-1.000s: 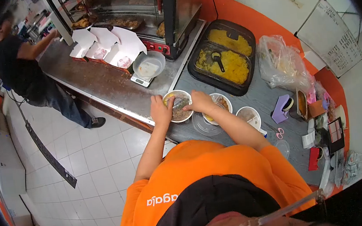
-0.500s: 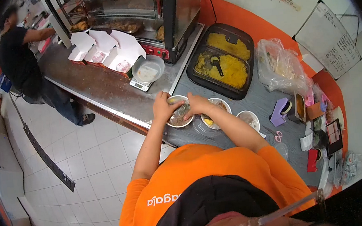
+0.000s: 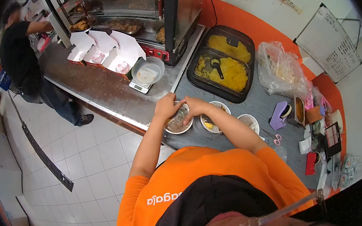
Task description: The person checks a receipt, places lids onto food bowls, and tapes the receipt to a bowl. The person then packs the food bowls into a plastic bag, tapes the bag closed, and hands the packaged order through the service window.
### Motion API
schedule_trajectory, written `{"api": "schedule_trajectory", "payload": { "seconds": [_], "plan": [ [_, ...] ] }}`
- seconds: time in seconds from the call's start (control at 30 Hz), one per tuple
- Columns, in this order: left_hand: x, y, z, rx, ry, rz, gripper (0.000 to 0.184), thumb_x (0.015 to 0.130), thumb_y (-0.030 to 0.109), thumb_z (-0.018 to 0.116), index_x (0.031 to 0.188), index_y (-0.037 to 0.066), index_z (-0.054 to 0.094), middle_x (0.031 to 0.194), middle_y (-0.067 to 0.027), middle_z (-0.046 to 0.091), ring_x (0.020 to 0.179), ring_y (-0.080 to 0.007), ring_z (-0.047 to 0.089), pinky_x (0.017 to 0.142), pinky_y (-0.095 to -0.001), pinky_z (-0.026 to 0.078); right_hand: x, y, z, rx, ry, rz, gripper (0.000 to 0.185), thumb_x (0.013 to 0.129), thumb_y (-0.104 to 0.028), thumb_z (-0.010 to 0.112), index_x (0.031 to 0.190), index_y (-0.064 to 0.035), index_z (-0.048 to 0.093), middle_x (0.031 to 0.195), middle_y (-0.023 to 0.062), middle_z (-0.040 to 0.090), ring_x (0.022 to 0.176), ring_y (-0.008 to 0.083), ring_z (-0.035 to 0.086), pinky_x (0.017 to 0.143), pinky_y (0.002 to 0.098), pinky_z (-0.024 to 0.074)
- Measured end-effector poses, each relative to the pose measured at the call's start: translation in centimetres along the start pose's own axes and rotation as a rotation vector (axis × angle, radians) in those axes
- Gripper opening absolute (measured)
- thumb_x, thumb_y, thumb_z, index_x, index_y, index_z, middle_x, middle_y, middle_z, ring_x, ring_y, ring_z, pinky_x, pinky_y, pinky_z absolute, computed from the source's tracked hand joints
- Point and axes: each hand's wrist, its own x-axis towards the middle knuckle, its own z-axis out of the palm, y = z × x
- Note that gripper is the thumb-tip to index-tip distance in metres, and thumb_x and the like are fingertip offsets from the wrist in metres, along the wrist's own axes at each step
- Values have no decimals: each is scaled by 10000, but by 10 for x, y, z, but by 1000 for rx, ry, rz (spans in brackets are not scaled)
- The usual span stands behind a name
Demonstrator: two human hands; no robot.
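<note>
A white round bowl (image 3: 177, 128) with brownish food inside stands at the near edge of the grey table, and a shiny clear plastic lid (image 3: 180, 115) seems to lie over its top. My left hand (image 3: 165, 107) wraps the far left of the rim, its thumb reaching across the lid. From the other side my right hand (image 3: 195, 107) grips the far right rim, thumb over the lid. The undersides of the fingers are hidden. Close to the right, under my right forearm, stands a second white bowl (image 3: 216, 131) with yellow and brown food, beside part of another clear lid.
A third white bowl (image 3: 255, 120) sits further right. Beyond are a black tray of yellow rice (image 3: 234, 73), a kitchen scale (image 3: 140, 87) bearing a clear bowl, open boxes (image 3: 126, 56) and a glass food warmer (image 3: 166, 9). A person (image 3: 21, 58) stands far left.
Both hands have shifted slightly nearer to me and to the left with the bowl, and their thumbs have come closer together over its top. The person at left has moved an arm.
</note>
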Motion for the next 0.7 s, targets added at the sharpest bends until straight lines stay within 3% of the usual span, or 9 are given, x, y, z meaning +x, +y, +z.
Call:
{"api": "schedule_trajectory", "payload": {
  "seconds": [0.2, 0.3, 0.37, 0.4, 0.5, 0.57, 0.6, 0.63, 0.7],
  "plan": [
    [-8, 10, -8, 138, 241, 80, 499, 701, 503, 577, 712, 6, 528, 754, -127, 533, 751, -302, 542, 622, -379, 436, -11, -5, 2, -52, 102, -6, 868, 388, -355, 829, 1068, -1, 422, 1015, 201, 546, 974, 324, 523, 817, 364, 421],
    [-9, 17, -19, 163, 318, 112, 488, 692, 493, 593, 705, 11, 519, 724, -118, 515, 727, -291, 532, 599, -372, 427, -18, -6, 3, -83, 232, -66, 783, 449, -340, 808, 1056, -17, 434, 965, 186, 557, 927, 321, 536, 803, 377, 424],
    [-14, 22, -28, 136, 312, 99, 472, 692, 482, 601, 707, 17, 519, 711, -115, 506, 718, -284, 528, 586, -371, 421, -26, -9, 1, -10, 332, -90, 557, 586, -295, 743, 991, -16, 483, 905, 161, 574, 883, 315, 546, 773, 381, 428],
    [-16, 25, -33, 62, 334, 100, 437, 688, 439, 627, 692, 19, 504, 691, -110, 501, 680, -282, 525, 564, -361, 411, -28, -10, -1, -6, 326, -87, 557, 586, -295, 743, 991, -16, 483, 905, 161, 574, 883, 315, 546, 773, 381, 428],
    [-26, 32, -54, -188, 273, 13, 349, 719, 337, 640, 720, 9, 519, 694, -114, 525, 619, -274, 525, 534, -350, 397, -40, -15, -15, 203, 299, -256, 295, 719, -202, 634, 922, -15, 530, 833, 120, 583, 824, 269, 559, 741, 354, 428],
    [-29, 12, -55, -443, 399, -130, 260, 731, 255, 628, 763, 4, 570, 741, -139, 543, 643, -292, 548, 584, -368, 430, -55, -20, -28, 486, 189, -272, 156, 776, -128, 558, 887, -18, 554, 785, 86, 577, 785, 215, 549, 714, 318, 419],
    [-33, -2, -50, -442, 395, -131, 260, 731, 255, 628, 763, 4, 570, 741, -139, 543, 643, -292, 548, 584, -368, 430, -60, -15, -32, 452, 177, -336, 185, 826, -139, 511, 985, -53, 549, 776, 28, 550, 696, 112, 499, 625, 260, 419],
    [-38, -15, -45, -334, 362, -141, 233, 725, 222, 627, 780, -1, 588, 737, -142, 558, 640, -281, 556, 582, -351, 438, -70, -17, -41, 456, 176, -334, 185, 826, -139, 511, 985, -53, 549, 776, 28, 550, 696, 112, 499, 625, 260, 419],
    [-46, -24, -37, -224, 326, -152, 212, 719, 190, 626, 798, -6, 606, 733, -144, 573, 636, -270, 564, 581, -334, 445, -90, -24, -57, 569, -84, -198, 221, 850, -164, 485, 1046, -88, 553, 783, 1, 547, 627, 68, 470, 517, 225, 395]
  ]
}}
